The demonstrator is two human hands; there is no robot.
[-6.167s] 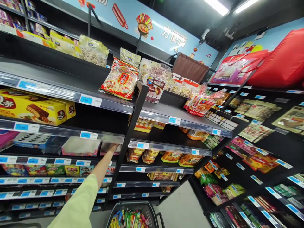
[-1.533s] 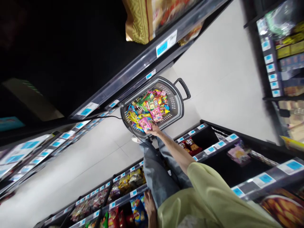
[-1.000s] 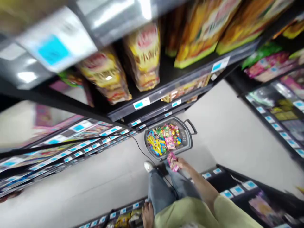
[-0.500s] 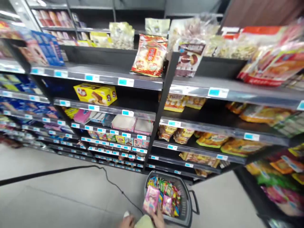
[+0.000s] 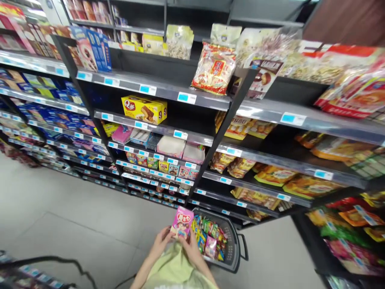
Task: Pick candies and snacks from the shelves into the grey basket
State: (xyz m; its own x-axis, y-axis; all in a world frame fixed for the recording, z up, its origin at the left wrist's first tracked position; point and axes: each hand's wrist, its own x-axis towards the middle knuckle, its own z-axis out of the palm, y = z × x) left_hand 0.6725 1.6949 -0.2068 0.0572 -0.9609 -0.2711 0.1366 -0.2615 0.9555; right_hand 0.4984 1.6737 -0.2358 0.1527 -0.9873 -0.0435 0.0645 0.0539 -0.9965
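Note:
A pink snack box (image 5: 183, 221) with a cartoon figure on its front is held between my two hands, at the left rim of the basket. My left hand (image 5: 162, 238) is closed on its lower left edge. At the lower right edge, my right hand (image 5: 190, 243) also grips it. Right beside the hands, the dark grey shopping basket (image 5: 232, 233) stands on the floor, filled with colourful small packets (image 5: 217, 233). Another pink pack (image 5: 210, 246) lies on top of those packets.
Black shelves (image 5: 168, 130) with price tags run across the view behind the basket. A yellow box (image 5: 144, 109) and bagged snacks (image 5: 215, 68) stand on them. More shelving with bags (image 5: 345, 233) is at the right. A black cable (image 5: 60, 263) crosses the lower left.
The pink box has moved from over the basket to its left rim, upright facing me. My left hand has come up and joined the right on it. The view has shifted left.

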